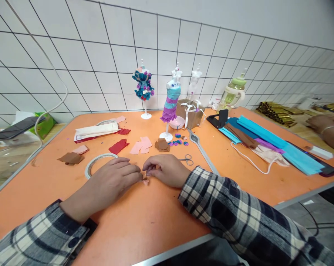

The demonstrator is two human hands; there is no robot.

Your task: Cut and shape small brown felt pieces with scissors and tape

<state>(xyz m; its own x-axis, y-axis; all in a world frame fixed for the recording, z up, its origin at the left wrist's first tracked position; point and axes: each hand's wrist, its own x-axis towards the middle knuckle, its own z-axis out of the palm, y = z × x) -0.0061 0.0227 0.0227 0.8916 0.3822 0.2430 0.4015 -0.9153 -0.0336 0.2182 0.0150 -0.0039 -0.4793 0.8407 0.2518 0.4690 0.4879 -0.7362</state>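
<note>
My left hand [115,181] and my right hand [167,170] meet above the front middle of the orange table [144,229], fingertips pinched close together. Between them is a small pink and brown paper piece [145,181], partly hidden by the fingers. Beside my left hand lies a roll of white tape [89,166]. A pair of small scissors [187,159] rests just beyond my right hand, its blades partly covered. Stacks of brown paper [162,145], pink paper [141,145] and red paper [119,146] lie ahead of my hands.
Behind stand a mini mannequin in blue and purple paper [171,99], another in teal ruffles [143,87], a pink bowl [177,122] and a cardboard box [196,116]. Crepe paper strips [277,144] and a bottle [233,92] are at right. Another person's hand [326,123] shows far right.
</note>
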